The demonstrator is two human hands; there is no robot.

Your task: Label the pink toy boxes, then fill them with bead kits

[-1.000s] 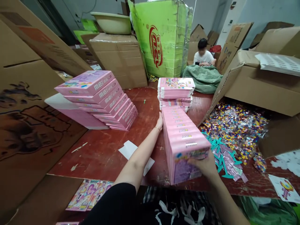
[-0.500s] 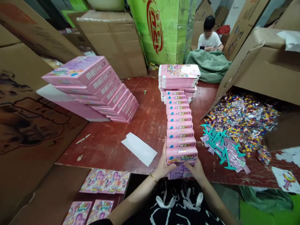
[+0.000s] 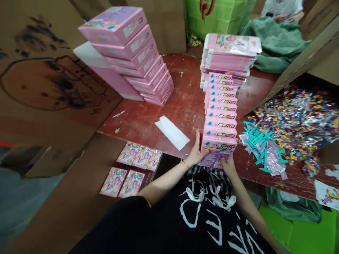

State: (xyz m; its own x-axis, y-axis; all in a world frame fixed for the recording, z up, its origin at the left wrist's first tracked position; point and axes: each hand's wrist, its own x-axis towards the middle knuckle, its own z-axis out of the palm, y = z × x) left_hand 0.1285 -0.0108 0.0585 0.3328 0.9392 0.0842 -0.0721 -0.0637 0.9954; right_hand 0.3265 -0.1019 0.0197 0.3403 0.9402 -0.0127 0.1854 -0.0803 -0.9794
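A long row of small pink boxes (image 3: 221,116) runs away from me along the red table, each overlapping the one behind. My left hand (image 3: 196,153) grips the left side of the nearest box, thumb across its purple lower face. On the opposite side, my right hand (image 3: 229,165) holds the same box with its thumb on the front. Most fingers are hidden beside or behind the box. Touching the far end of the row is a pile of flat pink cartons (image 3: 230,56). A folded white paper (image 3: 172,132) lies to the left of my hands.
Larger pink boxes (image 3: 140,53) form a leaning stack at left. Teal plastic tools (image 3: 261,141) and bagged colourful pieces (image 3: 299,120) lie at right beside a cardboard carton. Several pink packs (image 3: 132,183) sit below the table edge. A person (image 3: 284,10) is behind a green sack (image 3: 275,42).
My view has tilted down and turned left, so the scene sits higher and further right. Both hands stay on the nearest box of the row.
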